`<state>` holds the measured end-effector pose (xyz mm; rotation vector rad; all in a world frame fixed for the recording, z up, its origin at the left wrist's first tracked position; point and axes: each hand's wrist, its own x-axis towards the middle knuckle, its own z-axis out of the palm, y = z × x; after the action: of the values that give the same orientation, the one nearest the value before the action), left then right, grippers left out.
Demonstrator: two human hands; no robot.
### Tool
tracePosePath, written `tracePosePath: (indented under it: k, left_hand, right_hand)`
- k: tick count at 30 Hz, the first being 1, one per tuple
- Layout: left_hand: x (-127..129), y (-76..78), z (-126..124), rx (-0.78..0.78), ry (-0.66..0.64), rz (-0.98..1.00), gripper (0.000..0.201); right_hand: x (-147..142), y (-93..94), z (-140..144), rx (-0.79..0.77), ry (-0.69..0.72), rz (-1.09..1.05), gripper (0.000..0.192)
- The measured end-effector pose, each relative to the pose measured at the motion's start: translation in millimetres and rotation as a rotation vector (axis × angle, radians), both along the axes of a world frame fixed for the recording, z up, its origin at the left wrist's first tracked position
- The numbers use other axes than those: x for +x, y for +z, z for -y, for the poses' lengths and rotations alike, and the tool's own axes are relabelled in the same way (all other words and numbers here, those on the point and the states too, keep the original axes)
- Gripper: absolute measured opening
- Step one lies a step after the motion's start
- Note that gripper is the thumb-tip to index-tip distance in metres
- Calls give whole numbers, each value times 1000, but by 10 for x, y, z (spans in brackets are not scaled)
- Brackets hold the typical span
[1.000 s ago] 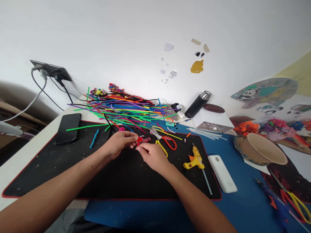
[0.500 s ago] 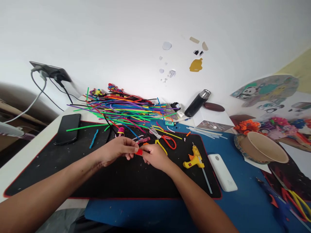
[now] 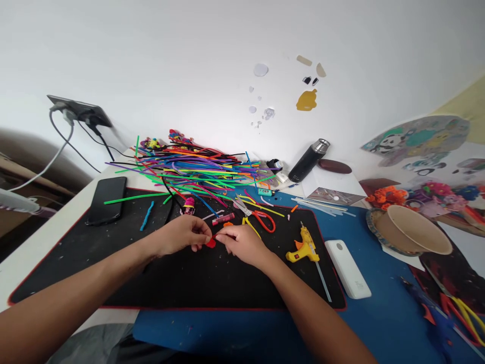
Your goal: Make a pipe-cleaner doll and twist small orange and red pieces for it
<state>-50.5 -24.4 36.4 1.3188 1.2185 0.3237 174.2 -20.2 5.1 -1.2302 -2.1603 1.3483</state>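
Observation:
Between my hands is a short red pipe cleaner [image 3: 211,243], bunched into a small rounded shape at the left with a thin strand leading right. My left hand [image 3: 185,235] pinches the bunched part between thumb and fingers. The fingertips of my right hand [image 3: 242,243] are closed on the strand, close beside the left fingertips. Just beyond them lie a pink tube-like piece [image 3: 223,219], a bit of orange pipe cleaner [image 3: 228,224] and a small figure with a pink top [image 3: 188,206]. Red-handled scissors [image 3: 261,218] rest open past my right hand.
On the black mat [image 3: 242,283] lie a yellow glue gun [image 3: 305,246], a blue twisted piece [image 3: 147,216] and a phone [image 3: 108,199]. A heap of coloured pipe cleaners [image 3: 200,169] spreads along the wall. To the right are a white power bank [image 3: 347,269], a black flask [image 3: 308,161] and a bowl [image 3: 417,232].
The red pipe cleaner shows as a bunched shape with a thin strand, where a wider red band spanned my fingers. My hands have shifted slightly, and the pink-topped figure is more exposed.

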Motion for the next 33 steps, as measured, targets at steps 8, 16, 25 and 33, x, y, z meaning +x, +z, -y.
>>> tracePosePath:
  k: [8, 16, 25, 33]
  left_hand:
    - [47, -21, -18, 60, -37, -25, 22]
    - [119, -34, -35, 66, -8, 49, 26]
    - [72, -150, 50, 143, 284, 196, 51]
    - [167, -146, 371, -64, 197, 204, 62]
  right_hand:
    - [-35, -52, 63, -93, -28, -55, 19]
    - [-57, -167, 124, -305, -51, -207, 20]
    - [-60, -200, 173, -352, -179, -346, 28]
    - [-79, -179, 205, -197, -382, -407, 31]
